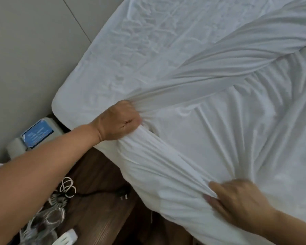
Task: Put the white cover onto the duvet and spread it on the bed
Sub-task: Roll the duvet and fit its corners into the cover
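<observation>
Bed point(99, 82): white mattress surface, creased all over, filling the upper and right of the head view, with its rounded corner at mid left beside the wall. White cover point(210, 131): lies on the bed in front of you, gathered into long folds that fan out from your two hands and run as one thick band toward the upper right corner; its near edge hangs over the side of the bed at lower centre. Whether the duvet sits inside the cover cannot be told. Left hand point(117, 120): your fist is closed tight round a bunch of the cover near the bed's edge, knuckles up, forearm reaching in from lower left. Right hand point(237, 198): your fingers and thumb pinch a pleated fold of the cover at lower right; this hand is blurred. Wall point(30, 46): plain grey-beige panels with one thin seam running diagonally, at upper left. Floor point(102, 197): dark wood planks, below the bed's edge. On the floor: a pale device with a blue label point(37, 134) by the bed corner, coiled white cables point(67, 187), a black plug point(122, 193) on a dark cord, and a white power strip point(65, 236) at the bottom edge.
</observation>
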### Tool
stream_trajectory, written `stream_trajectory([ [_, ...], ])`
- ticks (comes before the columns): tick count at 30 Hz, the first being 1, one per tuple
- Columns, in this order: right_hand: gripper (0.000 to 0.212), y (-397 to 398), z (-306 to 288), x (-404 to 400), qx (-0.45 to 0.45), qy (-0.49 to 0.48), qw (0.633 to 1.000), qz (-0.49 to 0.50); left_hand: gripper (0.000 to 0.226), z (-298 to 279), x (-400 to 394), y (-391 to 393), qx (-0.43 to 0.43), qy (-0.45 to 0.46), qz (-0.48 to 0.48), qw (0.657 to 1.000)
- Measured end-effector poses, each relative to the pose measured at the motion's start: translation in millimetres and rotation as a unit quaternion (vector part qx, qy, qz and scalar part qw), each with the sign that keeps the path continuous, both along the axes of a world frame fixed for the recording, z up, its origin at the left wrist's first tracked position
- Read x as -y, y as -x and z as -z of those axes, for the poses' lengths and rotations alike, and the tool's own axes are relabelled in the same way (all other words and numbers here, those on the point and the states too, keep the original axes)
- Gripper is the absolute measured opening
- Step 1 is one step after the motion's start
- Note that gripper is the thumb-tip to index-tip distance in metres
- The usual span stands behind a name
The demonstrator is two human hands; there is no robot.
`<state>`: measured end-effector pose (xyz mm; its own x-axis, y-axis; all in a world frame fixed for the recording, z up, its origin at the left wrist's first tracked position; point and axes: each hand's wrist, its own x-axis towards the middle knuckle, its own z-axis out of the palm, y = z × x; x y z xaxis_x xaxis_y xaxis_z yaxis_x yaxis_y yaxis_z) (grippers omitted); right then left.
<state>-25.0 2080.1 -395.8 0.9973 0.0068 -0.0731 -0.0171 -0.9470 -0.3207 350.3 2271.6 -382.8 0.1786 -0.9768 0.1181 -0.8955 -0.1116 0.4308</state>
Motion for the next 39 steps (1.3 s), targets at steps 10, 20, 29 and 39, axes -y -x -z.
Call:
stream_trajectory([
  [10,0.075,-143,-25,18,0.095,0.023,0.988,0.119,0.101,-74,-12,145,-0.023,-0.276,-0.461,0.843],
  [20,0.055,-298,-14,20,0.071,0.125,0.977,-0.155,0.078,-30,-74,154,-0.413,0.076,-0.627,0.656],
  [29,0.060,-409,-25,8,-0.277,0.026,0.960,-0.041,0.029,-6,-75,115,-0.697,0.154,-0.596,0.367],
  [39,0.043,-358,-47,-25,0.088,0.001,0.986,-0.142,0.089,-42,-81,131,-0.596,0.185,-0.609,0.489],
])
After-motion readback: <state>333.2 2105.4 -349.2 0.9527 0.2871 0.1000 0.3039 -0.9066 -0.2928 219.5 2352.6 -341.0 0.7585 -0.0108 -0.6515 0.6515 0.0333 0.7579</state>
